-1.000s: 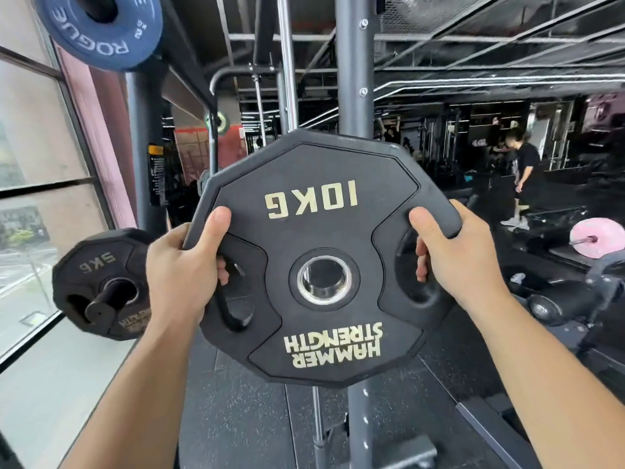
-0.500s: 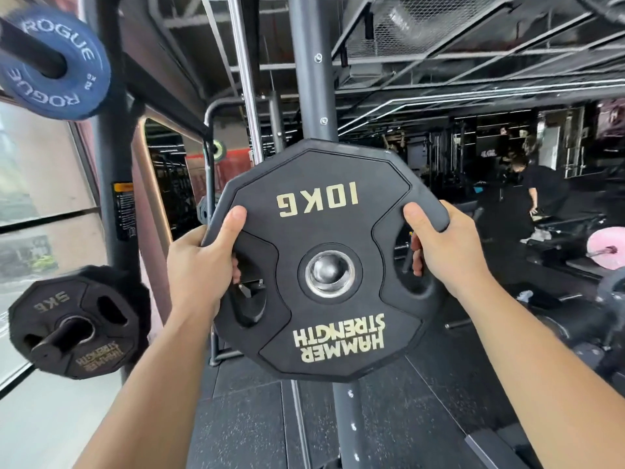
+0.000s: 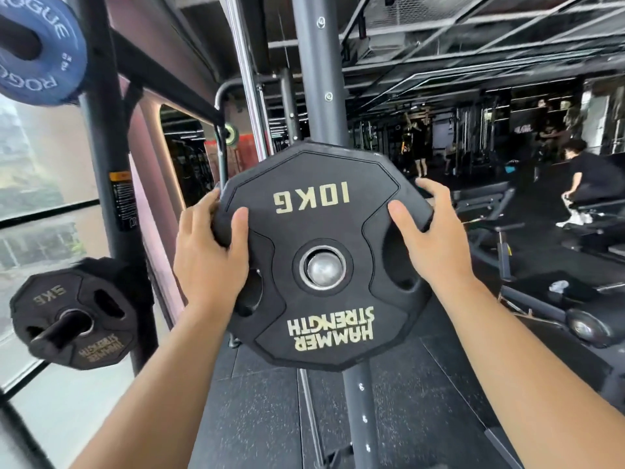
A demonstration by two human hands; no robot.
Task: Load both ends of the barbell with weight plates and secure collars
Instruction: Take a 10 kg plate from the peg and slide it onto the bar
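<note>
**Head view: both hands on the 10 kg plate**

Your left hand and right hand clasp the upper edges of the 10 kg plate at frame centre, its print upside down. A rounded metal bar end fills its bore. At lower left, a 5 kg plate sits on a peg; at upper left, a blue plate.

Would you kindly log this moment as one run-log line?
step: loading 10KG plate | left hand: gripping rim | right hand: gripping rim | bar end: in centre hole | collar: unseen
</note>
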